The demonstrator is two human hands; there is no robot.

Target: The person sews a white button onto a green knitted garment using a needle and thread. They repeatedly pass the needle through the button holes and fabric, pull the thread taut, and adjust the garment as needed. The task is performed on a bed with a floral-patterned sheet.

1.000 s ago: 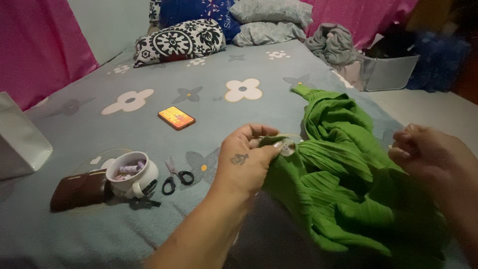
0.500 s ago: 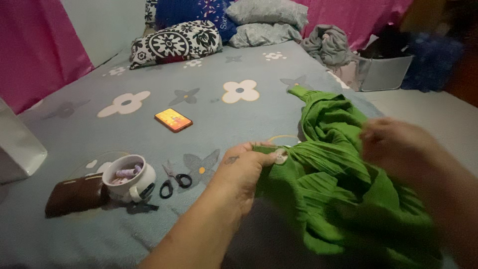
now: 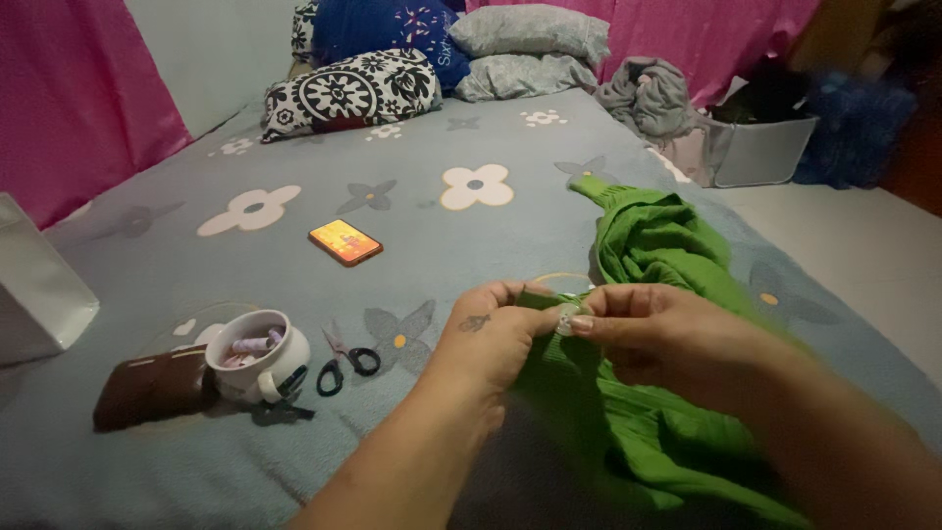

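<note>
Green ribbed sweater (image 3: 677, 294) lies bunched over the person's lap at the lower right of the frame, on a grey flowered bedspread (image 3: 412, 147). The left hand (image 3: 491, 339) pinches a fold of the knit with a pale button (image 3: 566, 316) at its fingertips; the right hand (image 3: 667, 339) meets it from the right, thumb and forefinger closed at that button. Whether a needle or thread sits between those fingers is too small to tell. This looks like sewing work at the button, and the next move seems to call for a steady pinch and fine fingertip control.

To the lower left stand a white mug (image 3: 260, 358) of thread spools, small black-handled scissors (image 3: 343, 358) and a brown pouch (image 3: 152, 388). A phone (image 3: 345, 242) lies at mid-frame, well apart. Nothing blocks the hands.
</note>
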